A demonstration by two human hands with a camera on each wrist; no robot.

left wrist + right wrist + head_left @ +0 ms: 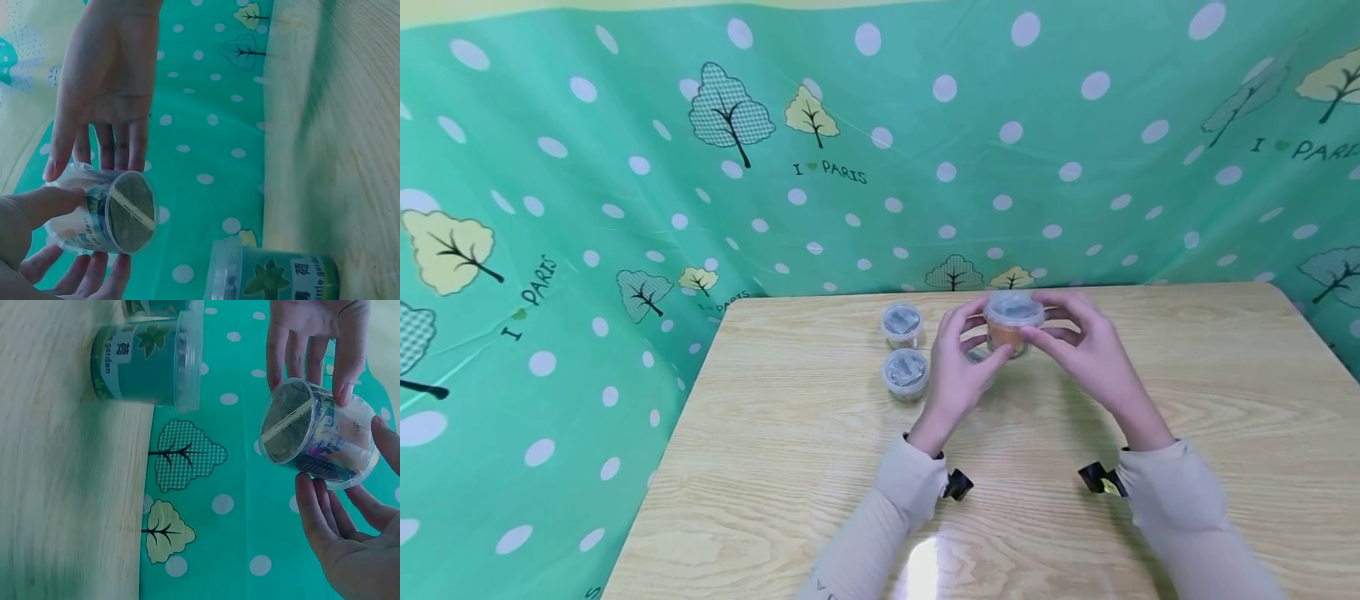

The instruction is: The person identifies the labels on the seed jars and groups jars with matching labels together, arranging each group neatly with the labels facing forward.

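My left hand [958, 362] and right hand [1086, 350] hold a lidded clear plastic cup [1004, 335] between them, raised above the table. Thumbs lie on its near side, and the fingers reach round its sides. Both wrist views show the cup's bottom tipped toward the camera, with a pale flat strip [132, 209] across it. A printed label [331, 437] wraps its wall. Behind my left hand, a similar cup [977, 355] is mostly hidden. Two more lidded cups, a rear one [902, 323] and a nearer one [906, 372], stand left of that hand.
The cups stand on a light wood-grain table [775, 467]. One cup [140, 362] in the right wrist view carries a green leaf label. A green dotted cloth [850, 167] with tree prints hangs behind the table and down its left side.
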